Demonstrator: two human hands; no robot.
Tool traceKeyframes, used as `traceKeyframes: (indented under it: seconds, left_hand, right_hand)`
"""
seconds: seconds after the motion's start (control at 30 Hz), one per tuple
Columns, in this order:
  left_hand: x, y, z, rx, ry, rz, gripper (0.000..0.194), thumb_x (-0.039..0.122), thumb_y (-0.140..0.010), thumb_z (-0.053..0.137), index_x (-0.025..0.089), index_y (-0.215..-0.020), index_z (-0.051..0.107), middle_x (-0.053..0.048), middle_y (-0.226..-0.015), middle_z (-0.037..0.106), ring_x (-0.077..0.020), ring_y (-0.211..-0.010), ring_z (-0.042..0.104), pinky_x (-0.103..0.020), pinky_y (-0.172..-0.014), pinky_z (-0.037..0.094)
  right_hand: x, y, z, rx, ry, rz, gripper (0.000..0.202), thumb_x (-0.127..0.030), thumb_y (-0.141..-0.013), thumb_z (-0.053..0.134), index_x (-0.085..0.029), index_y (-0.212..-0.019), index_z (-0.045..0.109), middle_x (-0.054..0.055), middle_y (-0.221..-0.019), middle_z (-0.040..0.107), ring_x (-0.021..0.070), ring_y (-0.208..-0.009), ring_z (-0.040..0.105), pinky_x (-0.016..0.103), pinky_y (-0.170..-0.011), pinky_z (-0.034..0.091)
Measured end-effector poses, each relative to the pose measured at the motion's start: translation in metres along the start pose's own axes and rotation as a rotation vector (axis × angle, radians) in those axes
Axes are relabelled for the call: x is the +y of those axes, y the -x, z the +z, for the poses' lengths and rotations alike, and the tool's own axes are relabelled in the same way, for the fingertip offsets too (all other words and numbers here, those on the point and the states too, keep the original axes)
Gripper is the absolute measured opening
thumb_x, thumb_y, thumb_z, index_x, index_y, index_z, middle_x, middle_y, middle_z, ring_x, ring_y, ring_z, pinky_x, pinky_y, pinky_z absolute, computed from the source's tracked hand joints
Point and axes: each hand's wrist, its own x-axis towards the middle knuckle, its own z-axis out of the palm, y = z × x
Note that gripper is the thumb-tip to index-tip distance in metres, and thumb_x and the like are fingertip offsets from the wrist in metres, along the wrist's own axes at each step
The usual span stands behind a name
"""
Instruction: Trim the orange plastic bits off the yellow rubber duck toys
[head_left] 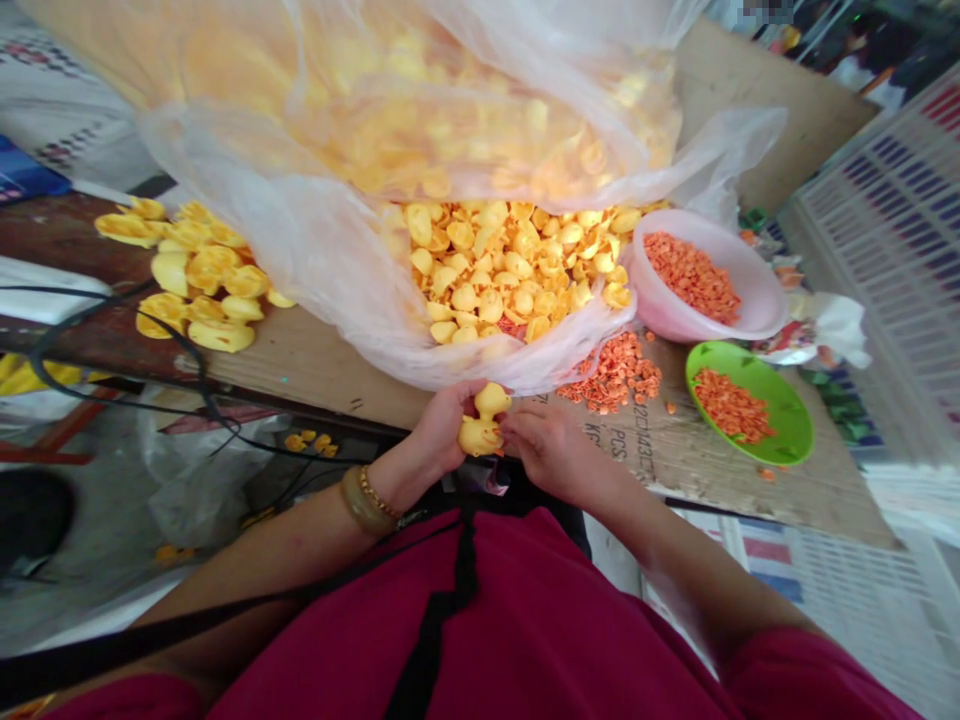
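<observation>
The duck sits in the left hand, at the near edge of the cardboard, just below the bag. That hand curls around it, thumb and fingers gripping its sides. The right hand has its fingertips bunched together against the duck's side; whether they pinch a small piece, I cannot tell.

The duck could slip if the left grip loosens while the right fingers push, and being at the edge, it might drop toward the floor. A hard squeeze could dent it or force it askew if the wall is as thin as the loose shells suggest. The bag's film, so near, could snag a finger.

The duck is plain yellow and smooth, with a rounded head above a fuller body, and a touch of orange low on its right.
</observation>
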Motion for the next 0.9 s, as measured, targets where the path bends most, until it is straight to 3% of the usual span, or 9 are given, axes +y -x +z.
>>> traceKeyframes:
  seconds: [0.17, 0.33, 0.47, 0.73, 0.9]
  left_hand:
    - [0.000, 0.005, 0.002, 0.028, -0.015, 0.003, 0.022, 0.017, -0.079, 0.047, 0.009, -0.070, 0.066, -0.008, -0.060, 0.065, -0.0168, -0.051, 0.058, -0.027, -0.049, 0.046]
    - [0.005, 0.010, 0.001, 0.048, -0.001, -0.013, 0.023, 0.018, -0.079, 0.047, 0.008, -0.071, 0.066, -0.010, -0.062, 0.065, -0.0179, -0.051, 0.058, -0.028, -0.049, 0.047]
    - [0.006, 0.011, 0.000, 0.050, -0.011, -0.032, 0.024, 0.017, -0.080, 0.046, 0.007, -0.070, 0.066, -0.009, -0.060, 0.064, -0.0172, -0.050, 0.058, -0.028, -0.049, 0.047]
    - [0.010, 0.010, 0.005, 0.098, -0.032, -0.032, 0.028, 0.017, -0.082, 0.046, 0.009, -0.063, 0.065, -0.008, -0.054, 0.062, -0.0159, -0.044, 0.056, -0.025, -0.042, 0.045]
    - [0.011, 0.000, 0.011, 0.128, -0.065, 0.019, 0.029, 0.017, -0.084, 0.048, 0.010, -0.062, 0.066, -0.006, -0.054, 0.063, -0.0146, -0.044, 0.056, -0.023, -0.041, 0.044]
  right_hand:
    - [-0.016, -0.008, -0.006, -0.166, 0.121, 0.068, 0.019, -0.002, -0.082, 0.051, -0.011, -0.077, 0.067, 0.010, -0.080, 0.066, 0.0178, -0.073, 0.058, 0.027, -0.068, 0.044]
    - [-0.005, -0.005, 0.004, -0.064, -0.160, 0.019, 0.022, -0.004, -0.084, 0.052, -0.015, -0.078, 0.071, 0.008, -0.087, 0.069, 0.0169, -0.081, 0.063, 0.025, -0.073, 0.048]
    - [0.000, -0.001, 0.009, -0.037, -0.213, 0.039, 0.022, -0.008, -0.087, 0.052, -0.016, -0.079, 0.072, 0.007, -0.086, 0.070, 0.0164, -0.081, 0.063, 0.025, -0.073, 0.049]
    - [-0.006, -0.002, 0.011, -0.077, -0.013, -0.003, 0.019, -0.002, -0.081, 0.051, -0.011, -0.087, 0.066, 0.010, -0.087, 0.066, 0.0192, -0.082, 0.060, 0.029, -0.077, 0.049]
    - [-0.011, -0.005, 0.029, 0.023, 0.148, 0.034, 0.025, 0.001, -0.072, 0.051, -0.010, -0.089, 0.065, 0.013, -0.088, 0.066, 0.0231, -0.081, 0.059, 0.034, -0.075, 0.050]
